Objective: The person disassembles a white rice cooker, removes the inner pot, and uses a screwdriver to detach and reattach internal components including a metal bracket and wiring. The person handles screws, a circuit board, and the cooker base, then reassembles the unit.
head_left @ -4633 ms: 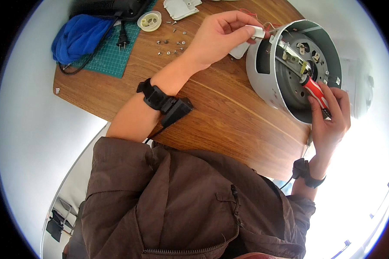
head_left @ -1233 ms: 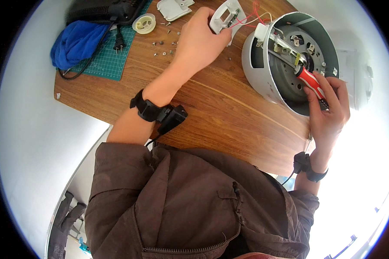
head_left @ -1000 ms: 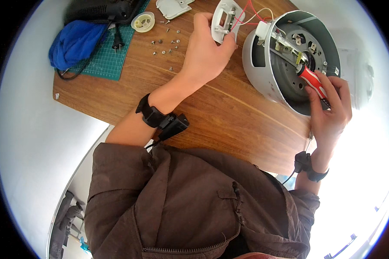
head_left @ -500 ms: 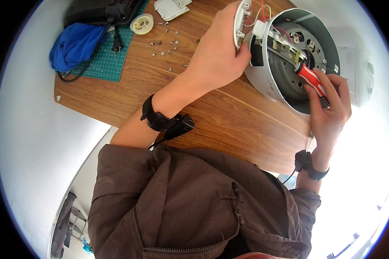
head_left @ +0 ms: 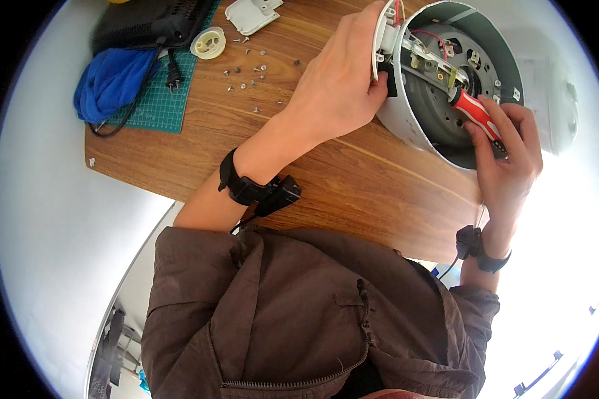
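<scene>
A round metal appliance housing (head_left: pixel 412 126), which looks like a rice cooker body, lies on its side with its open end toward me. Inside it are a dark round plate, a metal bracket (head_left: pixel 429 66) and red wires. My left hand (head_left: pixel 343 80) grips a white plastic panel (head_left: pixel 380 40) against the housing's left side; wires run from it inward. My right hand (head_left: pixel 509 149) is closed round a red and white screwdriver (head_left: pixel 476 114), which reaches into the housing at a slant. Its tip is near the bracket's lower end, and I cannot see what it touches.
Several small screws (head_left: pixel 256 68) lie scattered on the wooden table (head_left: pixel 353 193). Beyond them are a cream round cap (head_left: pixel 207 43) and a white plastic cover (head_left: pixel 253 14). A green cutting mat (head_left: pixel 156 100), blue cloth (head_left: pixel 113 83), power plug (head_left: pixel 174 76) and black device (head_left: pixel 153 26) sit far left.
My left hand has brought the white panel closer to the housing's side, and it now sits against it. The screwdriver stays in the housing, with my right hand nearly still.
</scene>
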Demonstrator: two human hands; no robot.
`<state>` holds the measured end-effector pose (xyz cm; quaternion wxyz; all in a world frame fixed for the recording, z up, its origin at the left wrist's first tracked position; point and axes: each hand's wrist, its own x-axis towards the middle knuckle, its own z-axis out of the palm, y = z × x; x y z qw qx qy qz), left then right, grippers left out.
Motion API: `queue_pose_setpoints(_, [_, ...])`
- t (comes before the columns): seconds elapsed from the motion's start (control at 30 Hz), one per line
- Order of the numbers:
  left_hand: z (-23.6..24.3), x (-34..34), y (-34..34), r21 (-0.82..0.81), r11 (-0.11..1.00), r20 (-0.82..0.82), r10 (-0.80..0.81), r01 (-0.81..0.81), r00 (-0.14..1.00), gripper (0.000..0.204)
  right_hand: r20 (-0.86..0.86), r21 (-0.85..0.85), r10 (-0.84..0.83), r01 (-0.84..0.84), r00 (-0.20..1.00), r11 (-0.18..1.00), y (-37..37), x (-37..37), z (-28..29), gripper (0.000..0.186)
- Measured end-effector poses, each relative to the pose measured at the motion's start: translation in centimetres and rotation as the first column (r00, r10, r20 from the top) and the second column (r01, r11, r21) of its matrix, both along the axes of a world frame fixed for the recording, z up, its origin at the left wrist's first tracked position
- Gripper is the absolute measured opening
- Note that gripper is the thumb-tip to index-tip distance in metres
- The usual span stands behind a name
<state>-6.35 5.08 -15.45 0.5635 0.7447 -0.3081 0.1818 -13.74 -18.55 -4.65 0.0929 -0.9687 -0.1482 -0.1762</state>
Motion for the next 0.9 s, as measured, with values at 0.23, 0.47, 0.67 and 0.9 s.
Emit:
queue_pose_setpoints(0.23, [0.3,-0.1,0.0,0.047,0.999,-0.124,-0.001,0.007,0.992,0.089,0.011,0.014,0.012,-0.012,1.000,1.000,-0.1,0.1,-0.1,0.036])
queue_pose_setpoints(0.47, [0.4,0.3,0.0,0.072,0.997,-0.094,-0.018,0.025,0.995,0.087,0.014,0.024,0.014,-0.014,1.000,1.000,-0.4,0.0,-0.2,0.036])
queue_pose_setpoints(0.67, [-0.1,0.3,-0.4,0.031,0.998,-0.075,-0.053,0.056,0.996,0.085,0.020,0.031,0.006,-0.007,1.000,0.999,-0.3,0.0,-0.2,0.034])
queue_pose_setpoints(0.9, [-1.0,0.8,-0.5,-0.052,0.993,-0.086,-0.106,0.102,0.991,0.083,0.004,0.036,0.013,-0.013,1.000,0.999,-0.6,0.0,-0.4,0.033])
